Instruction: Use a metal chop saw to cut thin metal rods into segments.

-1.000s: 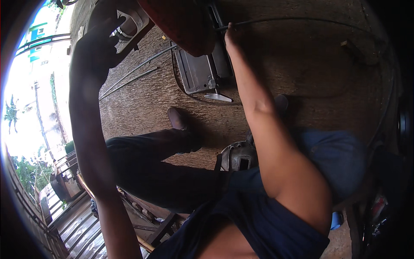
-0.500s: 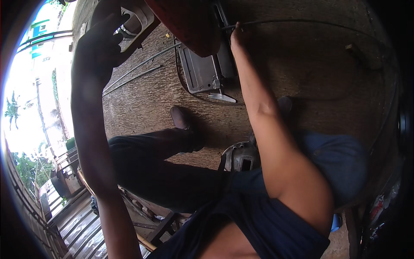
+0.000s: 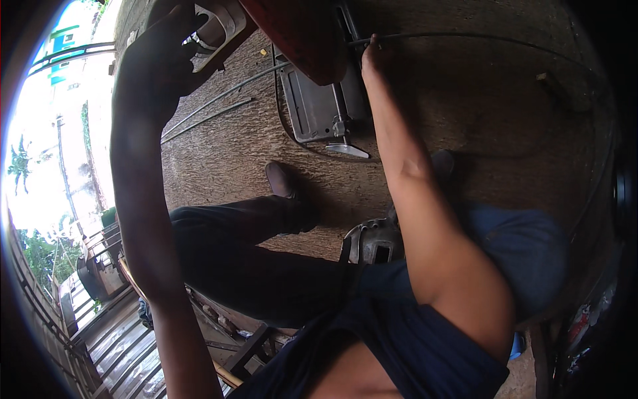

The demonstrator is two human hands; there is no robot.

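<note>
Red guard (image 3: 299,33), far, centre; carried by a machine with a grey metal base (image 3: 309,106) on the brown floor (image 3: 219,173). Looped handle (image 3: 232,23), left of guard: left hand (image 3: 156,66) in shadow, fingers hooked into its opening. Thin dark rod (image 3: 458,34), running right from the machine: right hand (image 3: 372,53) closed about it, just beside the base; fingers partly hidden. Crank (image 3: 347,151), near end of base; whether its clamp bears on the rod, cannot tell. Dark cable (image 3: 278,110), curving round base's left. Hazards, judged: rod twisting if unclamped; right hand dragged toward guard; cable snagging a shoe (image 3: 279,178).
</note>
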